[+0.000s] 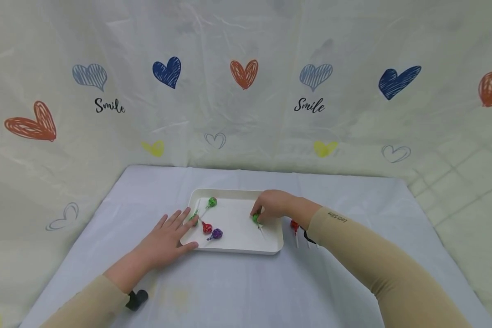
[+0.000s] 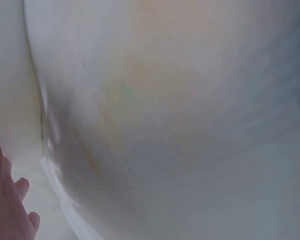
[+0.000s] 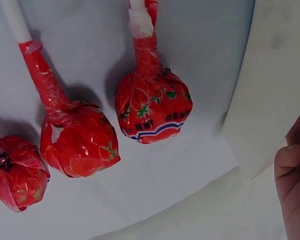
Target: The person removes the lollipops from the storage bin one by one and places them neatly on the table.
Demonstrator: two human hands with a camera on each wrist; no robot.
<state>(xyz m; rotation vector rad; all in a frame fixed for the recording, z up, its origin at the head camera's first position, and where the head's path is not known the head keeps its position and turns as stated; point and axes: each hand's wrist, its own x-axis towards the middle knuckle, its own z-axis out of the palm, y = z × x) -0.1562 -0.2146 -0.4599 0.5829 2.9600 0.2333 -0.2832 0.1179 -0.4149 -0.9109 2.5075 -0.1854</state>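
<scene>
A white tray (image 1: pixel 235 205) lies on the table, with several wrapped lollipops in it. At its right side my right hand (image 1: pixel 274 203) pinches a green lollipop (image 1: pixel 256 219) by its head; the white stick points down toward the tray floor. My left hand (image 1: pixel 166 240) lies with fingers spread over the tray's left edge. Its fingertips partly cover one green lollipop (image 1: pixel 194 221). Beside them are another green lollipop (image 1: pixel 212 202), a red lollipop (image 1: pixel 207 228) and a purple lollipop (image 1: pixel 217 233). In the left wrist view, only part of the left hand (image 2: pixel 9 200) shows.
Just right of the tray lie red lollipops (image 1: pixel 295 225), partly hidden by the right forearm; three red heads (image 3: pixel 155 107) fill the right wrist view. A white cloth (image 1: pixel 238 287) covers the table. Behind hangs a pale sheet (image 1: pixel 205 36) printed with hearts.
</scene>
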